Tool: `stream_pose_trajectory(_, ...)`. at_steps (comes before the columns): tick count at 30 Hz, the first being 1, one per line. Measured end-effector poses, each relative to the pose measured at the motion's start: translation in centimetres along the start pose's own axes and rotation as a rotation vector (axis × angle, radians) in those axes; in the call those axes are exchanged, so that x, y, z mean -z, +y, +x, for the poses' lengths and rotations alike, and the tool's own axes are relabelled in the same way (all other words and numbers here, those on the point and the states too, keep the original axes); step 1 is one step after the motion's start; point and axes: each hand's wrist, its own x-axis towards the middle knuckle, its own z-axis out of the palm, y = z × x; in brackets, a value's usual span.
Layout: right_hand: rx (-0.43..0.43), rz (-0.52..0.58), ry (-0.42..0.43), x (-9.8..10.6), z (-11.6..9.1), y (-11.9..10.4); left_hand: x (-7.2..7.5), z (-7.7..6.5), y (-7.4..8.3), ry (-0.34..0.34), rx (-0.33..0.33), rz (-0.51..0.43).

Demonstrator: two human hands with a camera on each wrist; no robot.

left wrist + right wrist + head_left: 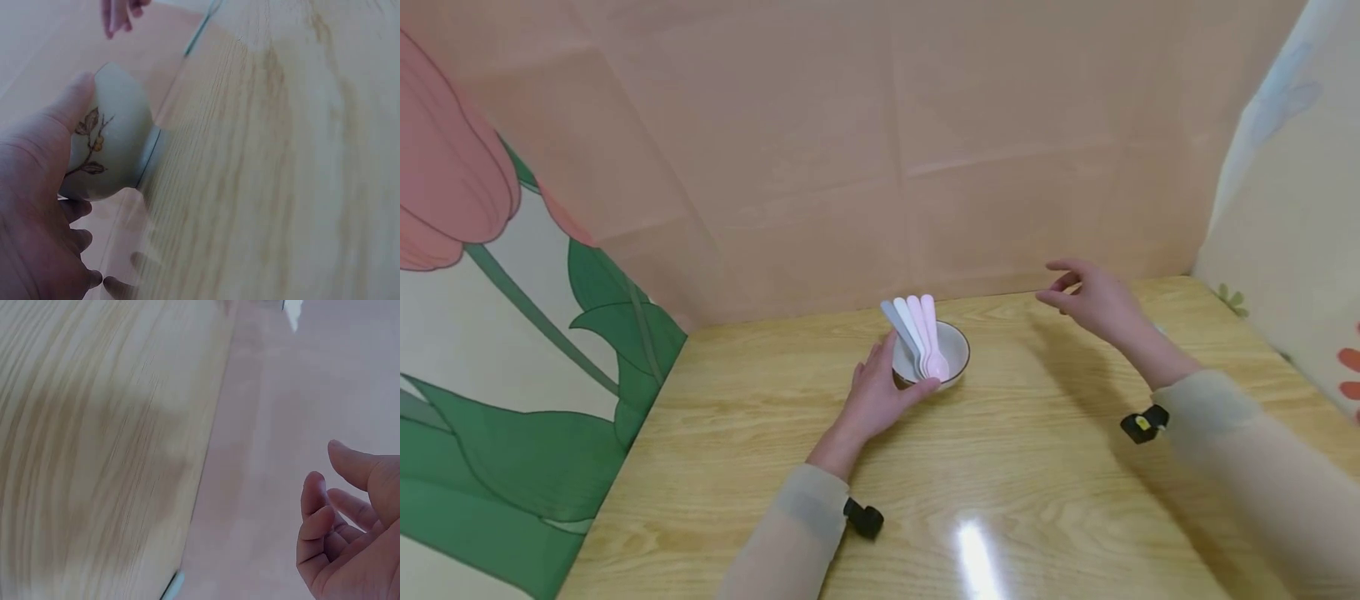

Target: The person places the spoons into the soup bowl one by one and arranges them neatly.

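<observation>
A small white bowl (pixel 957 342) with a dark rim stands near the table's back edge. Several small plastic spoons lean together in it: a grey spoon (pixel 898 323), a white one and pink spoons (pixel 929 321). My left hand (pixel 880 392) grips the bowl from its left side, thumb at the near rim. Seen from the left wrist, the bowl (pixel 115 134) bears a painted brown branch. Off to the right, my right hand (pixel 1093 300) hovers above the table, fingers loosely bent; in the right wrist view this hand (pixel 356 525) holds nothing.
A pale green thing (pixel 174 586) lies at the table's back edge, mostly behind my right wrist in the head view. The wooden table (pixel 737 433) meets a pinkish-brown sheet (pixel 790 167) at the back. Flower-printed panels (pixel 527 358) flank it.
</observation>
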Motion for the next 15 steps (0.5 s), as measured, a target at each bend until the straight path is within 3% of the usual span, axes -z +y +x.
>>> stream_pose_trajectory(15, -0.029, -0.118, 0.068, 4.2, -0.2, 5.2, -0.2, 0.4, 0.0, 0.001, 0.016, 0.022)
